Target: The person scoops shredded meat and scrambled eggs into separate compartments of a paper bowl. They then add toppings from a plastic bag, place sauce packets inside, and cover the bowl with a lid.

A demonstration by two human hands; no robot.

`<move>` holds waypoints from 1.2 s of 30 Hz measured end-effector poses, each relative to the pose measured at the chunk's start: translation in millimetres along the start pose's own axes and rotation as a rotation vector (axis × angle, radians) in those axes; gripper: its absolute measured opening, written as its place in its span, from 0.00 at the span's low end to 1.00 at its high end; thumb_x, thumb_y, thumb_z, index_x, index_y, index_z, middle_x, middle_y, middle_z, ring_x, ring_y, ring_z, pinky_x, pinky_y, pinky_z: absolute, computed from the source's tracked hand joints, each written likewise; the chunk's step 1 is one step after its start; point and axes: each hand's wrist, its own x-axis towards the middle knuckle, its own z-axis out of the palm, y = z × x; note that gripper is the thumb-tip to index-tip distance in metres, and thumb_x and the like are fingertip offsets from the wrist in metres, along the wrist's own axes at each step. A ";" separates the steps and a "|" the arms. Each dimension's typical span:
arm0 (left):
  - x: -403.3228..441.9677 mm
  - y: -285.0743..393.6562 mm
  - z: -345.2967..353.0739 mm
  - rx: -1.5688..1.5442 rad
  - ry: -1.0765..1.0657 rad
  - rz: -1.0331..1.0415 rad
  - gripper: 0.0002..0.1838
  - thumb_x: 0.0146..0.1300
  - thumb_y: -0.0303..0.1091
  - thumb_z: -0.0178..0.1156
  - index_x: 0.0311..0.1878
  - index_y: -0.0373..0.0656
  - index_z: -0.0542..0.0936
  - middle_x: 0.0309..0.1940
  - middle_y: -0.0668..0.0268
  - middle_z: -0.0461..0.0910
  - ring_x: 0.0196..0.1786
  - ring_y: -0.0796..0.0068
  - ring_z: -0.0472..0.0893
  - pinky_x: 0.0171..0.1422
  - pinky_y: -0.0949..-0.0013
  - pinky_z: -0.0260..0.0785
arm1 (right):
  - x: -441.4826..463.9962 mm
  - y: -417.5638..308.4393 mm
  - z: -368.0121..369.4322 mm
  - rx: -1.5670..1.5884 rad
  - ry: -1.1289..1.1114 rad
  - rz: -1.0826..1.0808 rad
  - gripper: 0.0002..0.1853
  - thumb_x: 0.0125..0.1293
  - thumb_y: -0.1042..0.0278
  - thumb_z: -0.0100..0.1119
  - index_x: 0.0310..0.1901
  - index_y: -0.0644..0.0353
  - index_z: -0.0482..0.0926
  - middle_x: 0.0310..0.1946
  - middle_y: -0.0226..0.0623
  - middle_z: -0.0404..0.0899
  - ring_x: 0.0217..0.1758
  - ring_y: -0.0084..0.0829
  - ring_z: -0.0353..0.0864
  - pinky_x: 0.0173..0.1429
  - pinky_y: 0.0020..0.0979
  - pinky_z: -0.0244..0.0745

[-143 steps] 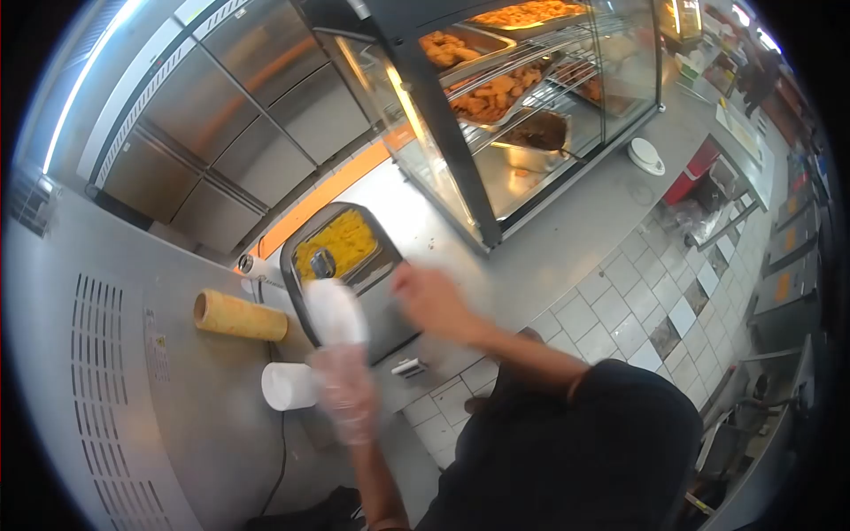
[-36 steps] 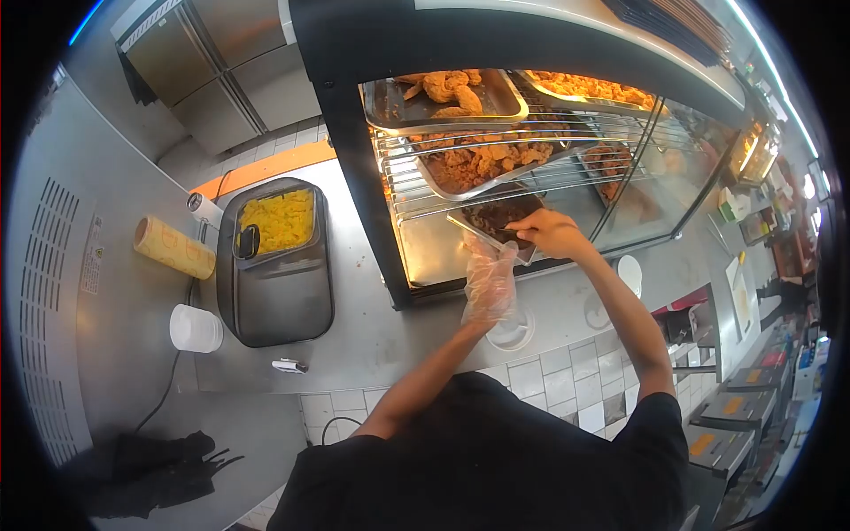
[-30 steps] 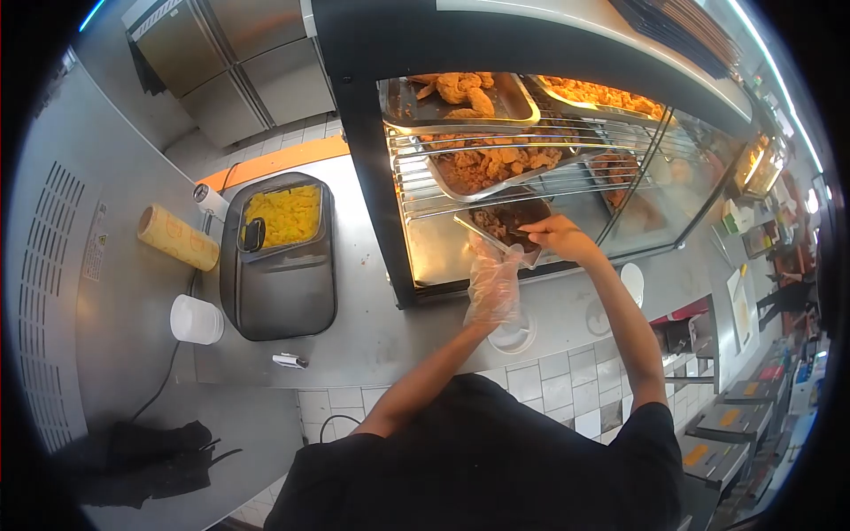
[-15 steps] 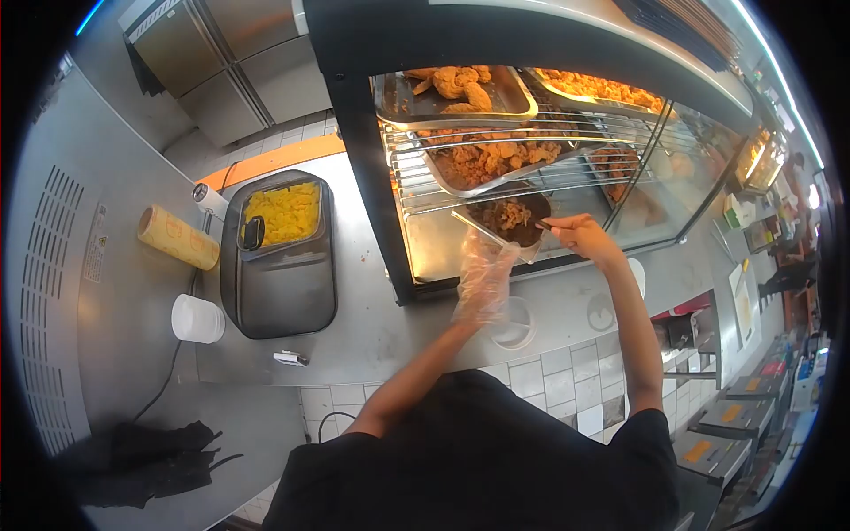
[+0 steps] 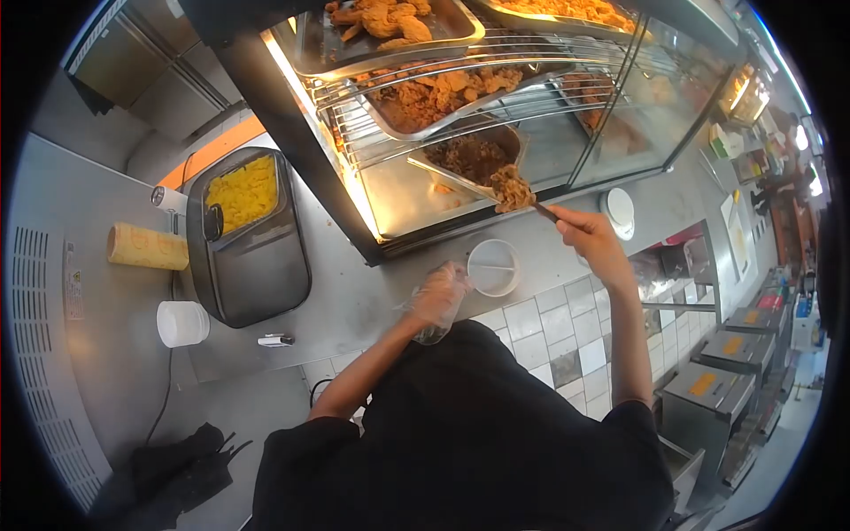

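My right hand point(image 5: 591, 243) is closed round the dark handle of a serving spoon point(image 5: 546, 212). A heap of brown shredded food point(image 5: 512, 188) hides the spoon's head, in front of the warming cabinet's open side. Just behind it, a metal pan point(image 5: 423, 163) of similar dark food sits tilted on the cabinet floor. My left hand point(image 5: 438, 296), in a loose clear plastic glove, has its fingers at the left rim of a round clear plastic container point(image 5: 493, 268) and seems to grip it. The container stands near the counter's front edge, with a pale line across it.
Trays of fried chicken point(image 5: 381, 22) fill the cabinet's wire racks point(image 5: 345, 133). Left on the counter are a black tray point(image 5: 257, 279) with a tub of yellow food point(image 5: 241, 193), a film roll point(image 5: 149, 248), a white tub point(image 5: 183, 324) and a marker point(image 5: 276, 340). White lids point(image 5: 617, 212) lie right.
My left hand has let go of the metal pan and come down to the round container. My right hand has lifted the loaded spoon out of the pan. The camera view has shifted.
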 end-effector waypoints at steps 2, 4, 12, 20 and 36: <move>5.3 -11.6 15.3 0.198 0.161 -0.032 0.29 0.67 0.54 0.58 0.57 0.37 0.74 0.46 0.49 0.82 0.52 0.49 0.81 0.58 0.56 0.72 | -14.6 5.7 3.0 0.014 0.013 0.009 0.19 0.71 0.70 0.58 0.62 0.61 0.80 0.23 0.15 0.61 0.24 0.11 0.54 0.27 0.18 0.48; 25.3 -39.3 37.6 0.170 0.191 -0.061 0.29 0.67 0.54 0.59 0.56 0.35 0.74 0.45 0.47 0.82 0.51 0.47 0.81 0.57 0.55 0.73 | -27.2 14.9 6.0 0.004 0.062 0.043 0.18 0.71 0.70 0.58 0.60 0.61 0.81 0.23 0.15 0.63 0.25 0.10 0.55 0.27 0.18 0.49; 33.2 -16.7 33.4 0.225 0.126 -0.061 0.29 0.65 0.56 0.59 0.46 0.34 0.74 0.39 0.45 0.83 0.47 0.45 0.82 0.53 0.52 0.73 | -34.7 120.9 31.9 -0.055 0.127 -0.013 0.16 0.70 0.71 0.59 0.58 0.61 0.82 0.22 0.20 0.67 0.26 0.16 0.62 0.31 0.24 0.57; 60.6 -75.2 65.2 0.139 0.261 0.119 0.14 0.67 0.38 0.58 0.47 0.36 0.78 0.33 0.58 0.79 0.42 0.58 0.80 0.50 0.58 0.73 | -18.9 196.1 60.8 -1.021 0.269 -0.228 0.23 0.60 0.76 0.54 0.55 0.41 0.84 0.28 0.35 0.73 0.32 0.38 0.78 0.38 0.40 0.71; 38.7 -26.6 19.8 0.099 0.243 -0.032 0.20 0.66 0.52 0.56 0.41 0.41 0.79 0.39 0.47 0.83 0.45 0.50 0.82 0.52 0.53 0.72 | -39.0 117.2 42.6 -1.081 0.424 -0.372 0.23 0.59 0.78 0.57 0.54 0.44 0.85 0.26 0.32 0.71 0.28 0.35 0.76 0.34 0.38 0.71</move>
